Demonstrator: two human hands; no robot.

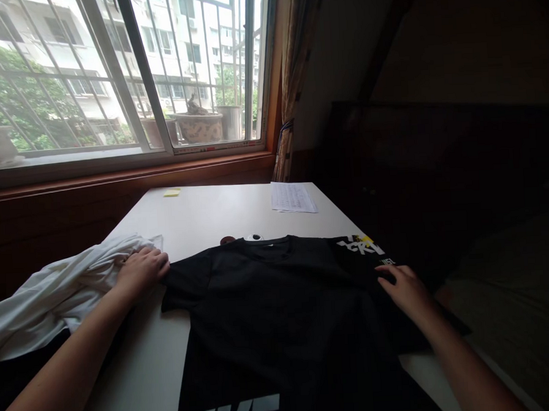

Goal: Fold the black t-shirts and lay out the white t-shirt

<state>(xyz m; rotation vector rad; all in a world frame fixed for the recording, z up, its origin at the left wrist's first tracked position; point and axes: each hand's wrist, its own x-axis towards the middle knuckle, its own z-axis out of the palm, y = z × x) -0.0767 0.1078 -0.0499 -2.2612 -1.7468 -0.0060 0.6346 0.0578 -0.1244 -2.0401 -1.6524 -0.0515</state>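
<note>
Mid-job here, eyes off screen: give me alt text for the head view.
A black T-shirt lies spread on a white table before a barred window. The right hand is at the printed sleeve; the left hand is at a crumpled white cloth beside the other sleeve. Papers lie toward the table's far side.

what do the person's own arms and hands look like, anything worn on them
The left forearm and right forearm are bare, with no sleeve, watch or bracelet in view. The left hand and right hand wear no gloves. I see no ring, though some fingers are hidden or dim.
</note>
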